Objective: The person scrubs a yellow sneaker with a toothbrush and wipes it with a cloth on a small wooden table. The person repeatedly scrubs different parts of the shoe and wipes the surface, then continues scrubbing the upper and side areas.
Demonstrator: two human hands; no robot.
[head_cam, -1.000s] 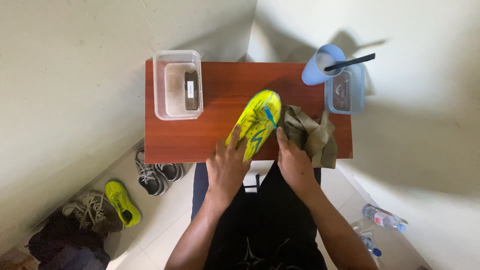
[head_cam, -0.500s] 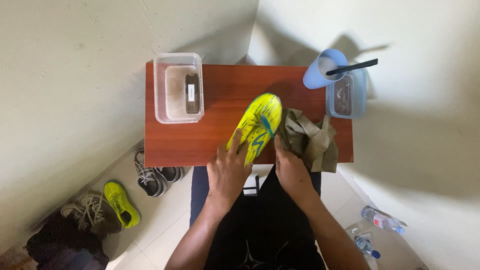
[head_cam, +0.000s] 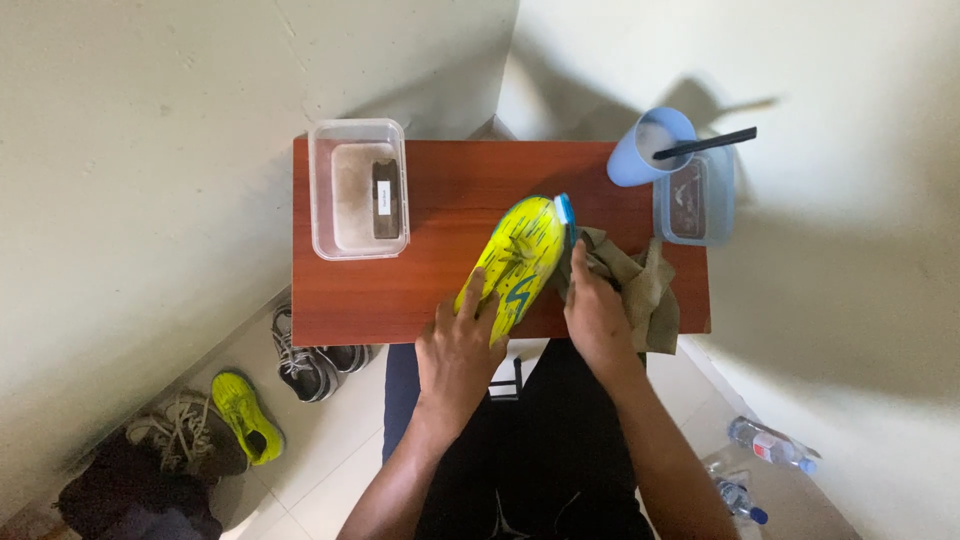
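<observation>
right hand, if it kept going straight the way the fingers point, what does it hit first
The right hand points up the table; past the olive cloth it presses, probably the blue cup, though depth is unclear.

Tabletop (head_cam: 440, 180) bare between tub (head_cam: 358, 188) and cup (head_cam: 640, 150)

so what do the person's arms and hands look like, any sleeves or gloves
Both forearms are bare to the bottom edge of the picture, with no sleeves showing. The left hand and right hand wear no gloves, and no rings, watch or bands can be seen.
</observation>
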